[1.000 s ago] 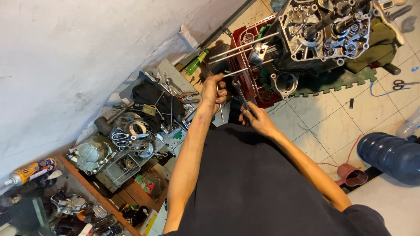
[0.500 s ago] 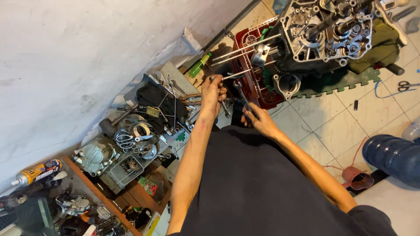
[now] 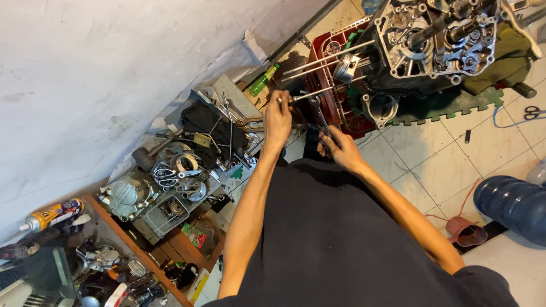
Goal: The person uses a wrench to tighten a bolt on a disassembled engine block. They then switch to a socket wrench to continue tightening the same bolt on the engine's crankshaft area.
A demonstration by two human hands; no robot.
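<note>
The white plastered wall [image 3: 114, 68] takes up most of the left, and under it the tiled floor [image 3: 432, 165] runs to the right, where a blue water jug [image 3: 515, 202] lies at the edge. Against the wall sits a heap of engine covers and loose parts [image 3: 165, 187], with a low wooden shelf [image 3: 142, 250] beneath and a yellow spray can [image 3: 54, 213] at its far end. At the top right an opened engine crankcase [image 3: 438, 45] rests on a green foam mat [image 3: 455, 105], half over a red plastic tray [image 3: 335, 102], its long studs and a piston [image 3: 345, 67] pointing towards the person. Compared with a second ago the view has drawn nearer and the hands sit slightly further along the studs; otherwise the work looks the same, so I judge the fiddling at the stud end is ongoing rather than finished. The left hand [image 3: 278, 116] is closed around the end of a long metal stud [image 3: 318, 92], just beside the tray's rim. The right hand [image 3: 338, 145] grips a wrench [image 3: 318, 113], its head reaching up near that same stud. A green bottle [image 3: 263, 81] lies near the left hand, and scissors [image 3: 532, 112] lie well apart on the tiles.
</note>
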